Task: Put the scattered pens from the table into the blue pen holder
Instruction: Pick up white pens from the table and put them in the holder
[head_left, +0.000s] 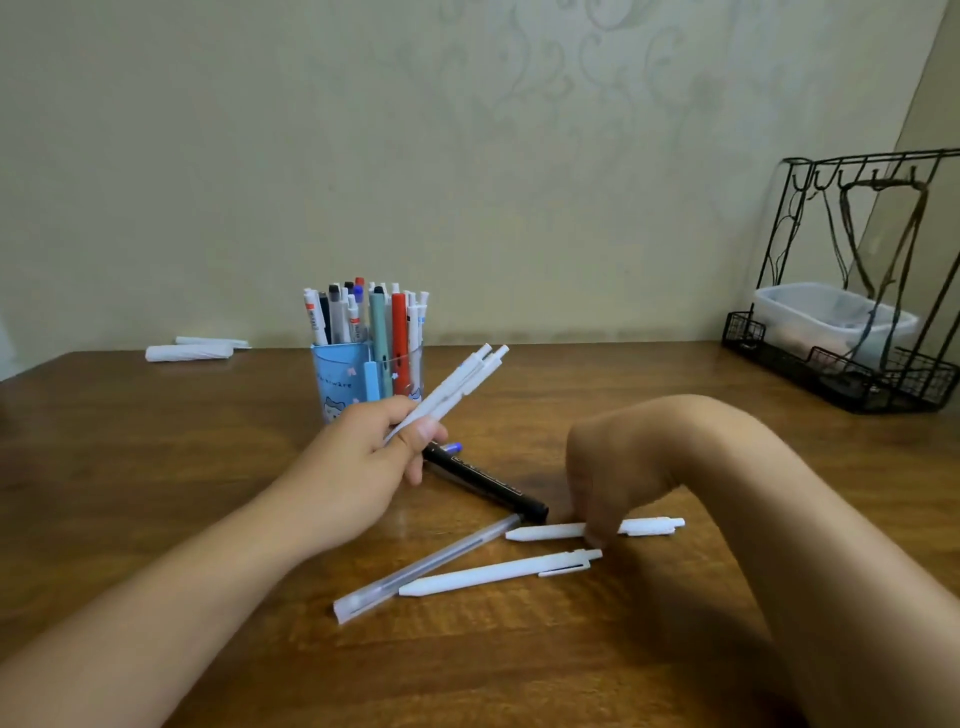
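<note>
white pens (501, 572) before blue pen holder (340, 376)

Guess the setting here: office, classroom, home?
Probably a home desk or side table. A wooden table stands against a patterned wallpapered wall, with a blue pen holder full of pens and a black wire rack holding a clear plastic tub.

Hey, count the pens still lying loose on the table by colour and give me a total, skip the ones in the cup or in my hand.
White pens: 2, one under the right hand's fingertips, one nearer the camera
Black pens: 1
Clear pens: 1
Total: 4
</note>
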